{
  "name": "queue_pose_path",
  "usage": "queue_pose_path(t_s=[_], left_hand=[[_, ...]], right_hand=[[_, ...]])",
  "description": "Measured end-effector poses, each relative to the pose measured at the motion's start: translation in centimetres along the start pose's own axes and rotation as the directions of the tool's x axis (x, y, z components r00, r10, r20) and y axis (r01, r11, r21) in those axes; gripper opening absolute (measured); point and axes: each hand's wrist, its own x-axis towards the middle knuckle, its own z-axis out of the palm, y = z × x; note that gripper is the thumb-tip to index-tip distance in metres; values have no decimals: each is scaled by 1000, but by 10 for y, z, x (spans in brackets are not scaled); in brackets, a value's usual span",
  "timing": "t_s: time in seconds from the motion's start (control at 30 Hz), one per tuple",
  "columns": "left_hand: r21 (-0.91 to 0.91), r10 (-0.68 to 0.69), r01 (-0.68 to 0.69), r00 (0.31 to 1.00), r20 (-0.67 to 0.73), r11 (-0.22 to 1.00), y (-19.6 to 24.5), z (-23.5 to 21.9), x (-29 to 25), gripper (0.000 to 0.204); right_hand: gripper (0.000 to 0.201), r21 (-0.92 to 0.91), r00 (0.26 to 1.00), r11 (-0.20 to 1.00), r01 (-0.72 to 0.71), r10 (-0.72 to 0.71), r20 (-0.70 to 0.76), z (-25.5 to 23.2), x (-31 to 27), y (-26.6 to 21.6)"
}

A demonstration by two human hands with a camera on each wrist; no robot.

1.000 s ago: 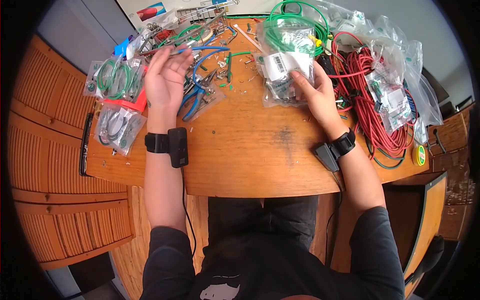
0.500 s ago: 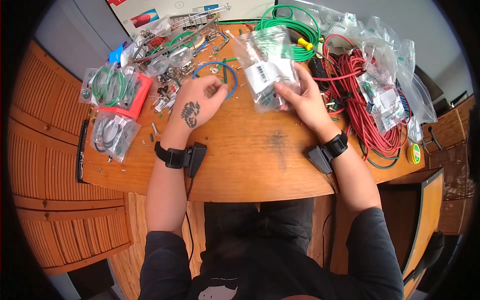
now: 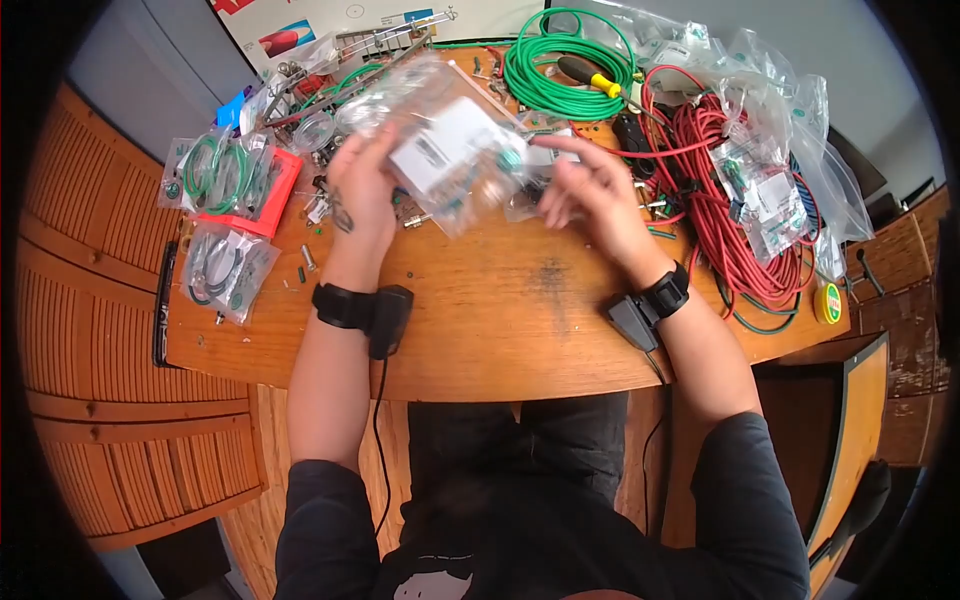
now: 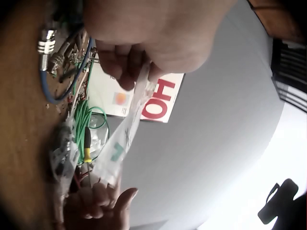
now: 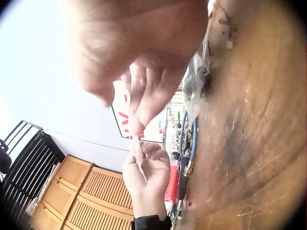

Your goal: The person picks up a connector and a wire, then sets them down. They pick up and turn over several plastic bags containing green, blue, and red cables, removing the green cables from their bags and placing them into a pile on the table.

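Well inside the table's edge (image 3: 480, 393), the left hand (image 3: 362, 190) pinches a labelled bag (image 3: 452, 150).

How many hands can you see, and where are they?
2. The left hand holds the clear plastic bag above the table; the right hand is close to the bag's other side. Neither is hidden.

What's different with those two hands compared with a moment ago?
The clear plastic bag with a white barcode label has moved to the person's left, passing from the right hand to the left hand, which now grips its edge. The right hand no longer grips it. The coiled green cable and bundled red cable lie as before.
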Motion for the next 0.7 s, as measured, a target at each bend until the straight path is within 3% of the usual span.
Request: queue_pose_path(t_s=[0.07,0.13,0.17,0.23,0.27,0.3,0.33,0.4,0.47,0.53,0.6,0.63,0.67,0.7], left_hand=[[-101,-12,-9,978,-206,995,8,-10,7,11],[-110,-35,13,978,-204,994,8,-11,8,11],[-123,-58,34,977,-205,992,8,-10,8,12],[-135,-81,54,975,-205,989,10,-11,7,13],[-145,-136,121,986,-94,982,11,-14,5,13],[-147,-190,191,982,17,971,11,-15,3,13],[-143,-191,191,982,16,971,12,-12,3,13],[-151,-210,223,973,97,963,14,-2,5,16],[-183,-198,225,968,152,957,11,5,20,14],[-217,-181,223,964,197,950,9,15,35,13],[-43,-303,304,953,20,952,8,29,48,13],[46,-363,360,922,134,932,9,27,54,26],[50,-358,354,924,134,934,6,24,55,26],[167,-336,315,934,124,934,0,21,53,29]], right_hand=[[25,-92,959,991,94,-115,-259,-15,4,3],[21,-187,896,974,132,-198,-398,-25,12,16],[21,-185,895,973,135,-200,-399,-30,15,22],[22,-648,831,750,132,-440,-340,-33,18,27],[22,-647,831,751,133,-440,-341,-32,17,25],[25,-759,842,645,87,-455,-290,-31,14,22],[28,-851,853,523,44,-463,-240,-27,13,19],[34,-864,867,503,-34,-415,-276,-24,10,21],[38,-934,860,354,-42,-463,-214,-24,8,26],[43,-939,870,338,-61,-444,-216,-23,8,24],[46,-921,901,343,-186,-314,-299,-19,6,18],[48,-918,902,335,-213,-293,-316,-18,6,17],[48,-917,901,338,-209,-298,-315,-18,6,15],[47,-914,911,343,-216,-265,-315,-18,6,13]])
